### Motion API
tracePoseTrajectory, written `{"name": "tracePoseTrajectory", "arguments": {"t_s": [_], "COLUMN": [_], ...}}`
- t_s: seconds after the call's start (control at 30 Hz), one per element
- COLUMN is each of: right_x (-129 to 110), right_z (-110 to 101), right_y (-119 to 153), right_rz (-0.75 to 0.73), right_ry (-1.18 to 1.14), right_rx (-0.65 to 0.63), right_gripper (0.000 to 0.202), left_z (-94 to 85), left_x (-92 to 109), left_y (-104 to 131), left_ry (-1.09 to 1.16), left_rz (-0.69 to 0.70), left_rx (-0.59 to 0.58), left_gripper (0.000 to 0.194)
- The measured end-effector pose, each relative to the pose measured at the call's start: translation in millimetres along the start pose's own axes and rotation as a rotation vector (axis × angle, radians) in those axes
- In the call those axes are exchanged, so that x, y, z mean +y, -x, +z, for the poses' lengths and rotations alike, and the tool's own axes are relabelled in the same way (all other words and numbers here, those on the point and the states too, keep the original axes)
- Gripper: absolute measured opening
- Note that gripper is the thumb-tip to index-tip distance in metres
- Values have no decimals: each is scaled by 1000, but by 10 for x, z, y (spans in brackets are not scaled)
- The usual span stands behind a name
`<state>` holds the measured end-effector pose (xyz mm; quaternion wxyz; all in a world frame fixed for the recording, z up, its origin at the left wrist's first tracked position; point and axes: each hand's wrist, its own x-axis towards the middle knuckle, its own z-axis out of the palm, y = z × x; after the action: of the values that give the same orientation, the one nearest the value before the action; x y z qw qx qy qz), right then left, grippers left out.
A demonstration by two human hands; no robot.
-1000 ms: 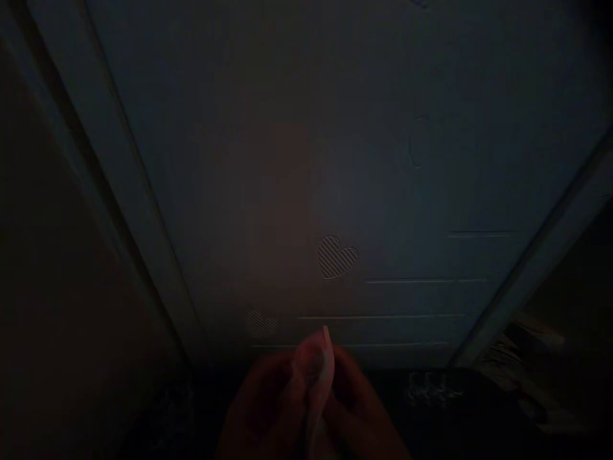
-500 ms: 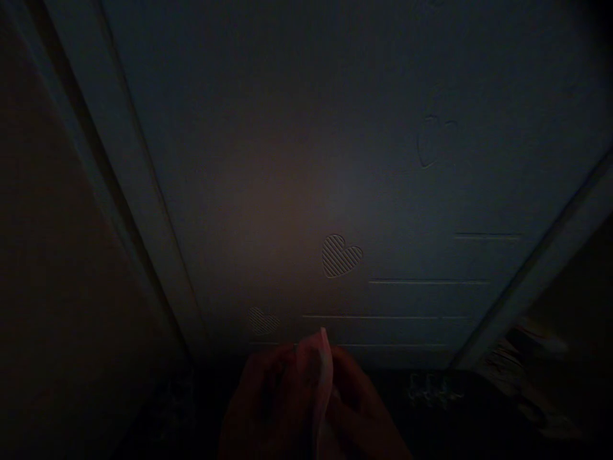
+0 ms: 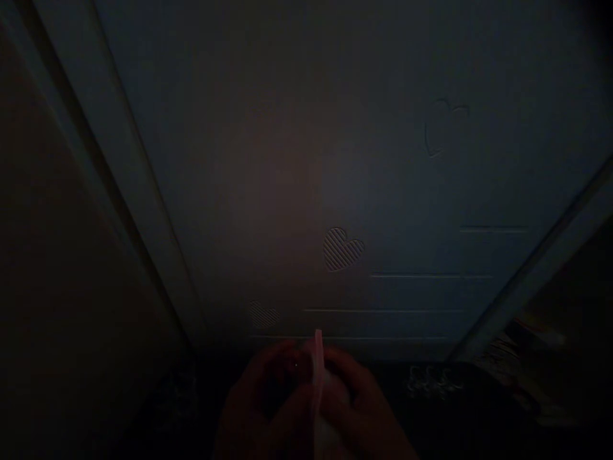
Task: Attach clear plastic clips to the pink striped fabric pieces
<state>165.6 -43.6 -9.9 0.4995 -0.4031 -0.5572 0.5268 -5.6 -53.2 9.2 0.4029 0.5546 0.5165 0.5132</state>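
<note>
The scene is very dark. At the bottom centre my left hand and my right hand are held close together. Between them stands a thin pale pink piece, seen edge-on, that looks like fabric or paper; both hands pinch it. Its upper tip rises just above my fingers. What the piece is cannot be made out in this light.
In front stands a pale door or panel with striped heart shapes and thin horizontal lines. A dark frame edge runs down the left. At the lower right lies a dim clutter of objects.
The pale piece has turned from a broader face to a thin edge and sits a little lower. My hands have closed in around it.
</note>
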Motion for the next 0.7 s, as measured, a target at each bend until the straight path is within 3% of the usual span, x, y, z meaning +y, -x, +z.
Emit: {"name": "tracePoseTrajectory", "arguments": {"t_s": [0.17,0.33,0.53,0.7], "right_x": [-55,-75,-11,-128], "right_z": [22,32,13,76], "right_y": [2,-13,5,-22], "right_rz": [50,76,83,120], "right_ry": [-12,20,17,57], "right_rx": [38,32,42,46], "right_gripper": [51,37,40,26], "left_z": [-20,-18,-44,-22], "left_x": [16,33,48,108], "left_y": [-12,-24,-20,-17], "left_ry": [-20,-6,-21,48], "left_rz": [-25,12,81,70], "left_rx": [-45,-36,1,1], "left_gripper": [38,33,25,22]}}
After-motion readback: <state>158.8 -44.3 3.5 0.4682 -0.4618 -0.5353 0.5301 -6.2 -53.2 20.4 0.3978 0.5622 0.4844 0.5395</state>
